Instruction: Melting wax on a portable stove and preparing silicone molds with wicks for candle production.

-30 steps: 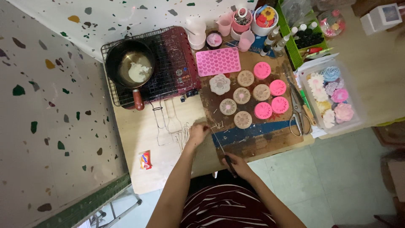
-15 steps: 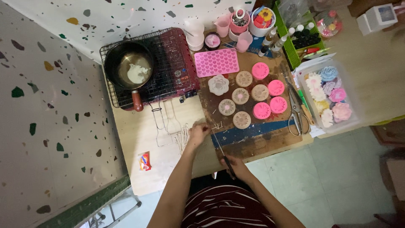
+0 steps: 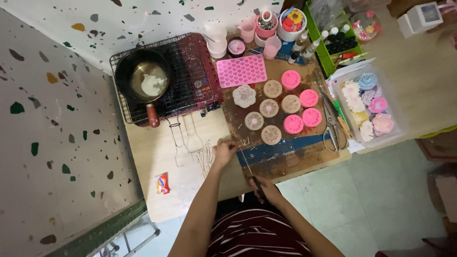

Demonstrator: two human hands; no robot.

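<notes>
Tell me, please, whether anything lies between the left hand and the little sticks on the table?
Nothing visible does: the left hand is already at the sticks, its fingers apparently touching them beside the wire handles.

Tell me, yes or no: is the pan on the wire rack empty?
No. The pan on the wire rack holds a white lump lying in clear liquid.

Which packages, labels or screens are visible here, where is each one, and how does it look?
Sachet: small flat packet, orange-red with blue, on the pale table left of the left hand.
Box: white cube with a dark window, far right corner.
Tub: clear plastic, rectangular, right of the scissors, holding flower shapes in pastel colours.
Bottles: small, with white caps, beside the green basket; any labels are too small to see.
No screens.
</notes>
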